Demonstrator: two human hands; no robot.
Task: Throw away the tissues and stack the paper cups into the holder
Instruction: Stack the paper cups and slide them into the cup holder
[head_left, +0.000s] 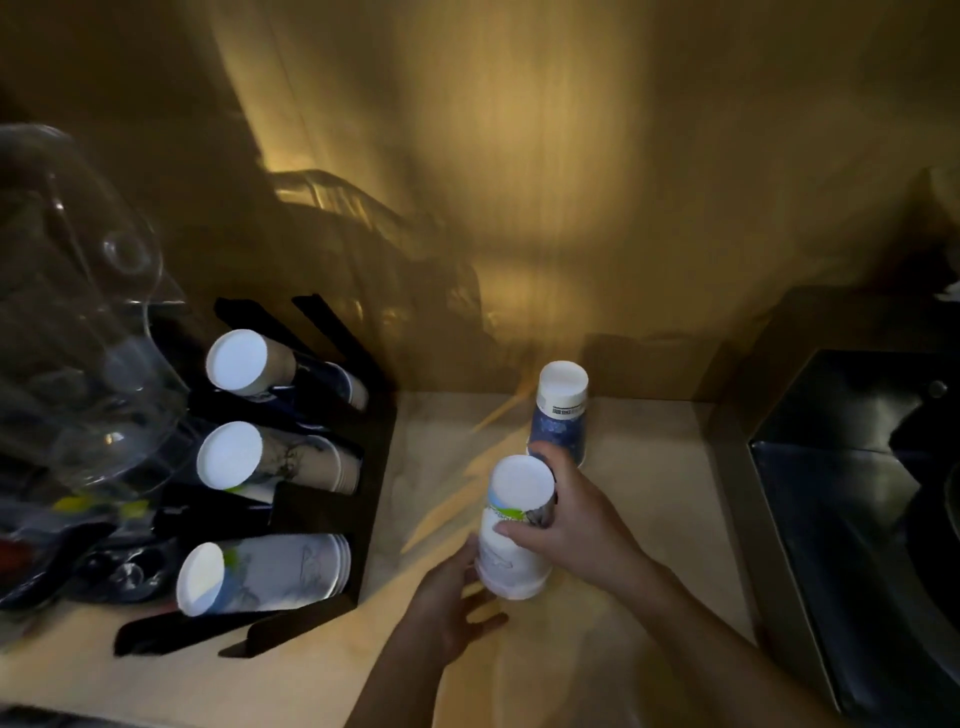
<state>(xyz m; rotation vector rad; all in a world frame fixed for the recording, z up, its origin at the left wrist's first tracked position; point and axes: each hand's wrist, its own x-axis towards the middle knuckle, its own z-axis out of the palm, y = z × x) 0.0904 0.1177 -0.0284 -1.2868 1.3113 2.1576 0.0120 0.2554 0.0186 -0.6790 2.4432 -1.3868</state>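
Observation:
An upside-down white paper cup (511, 530) with a green and blue print stands on the counter. My right hand (566, 512) is wrapped around its upper part. My left hand (457, 603) rests against its lower left side, fingers spread on the counter. Just behind stands a second upside-down cup (560, 410), blue-patterned, touching my right fingers. At the left a black cup holder (332, 525) carries three rows of stacked cups lying on their sides, bottoms toward me: top (260, 364), middle (249, 457), bottom (244, 574). No tissues are visible.
Clear glass vessels (78, 312) crowd the far left beside the holder. A dark steel sink or bin (857, 493) fills the right side. A wooden wall rises right behind the counter (311, 670).

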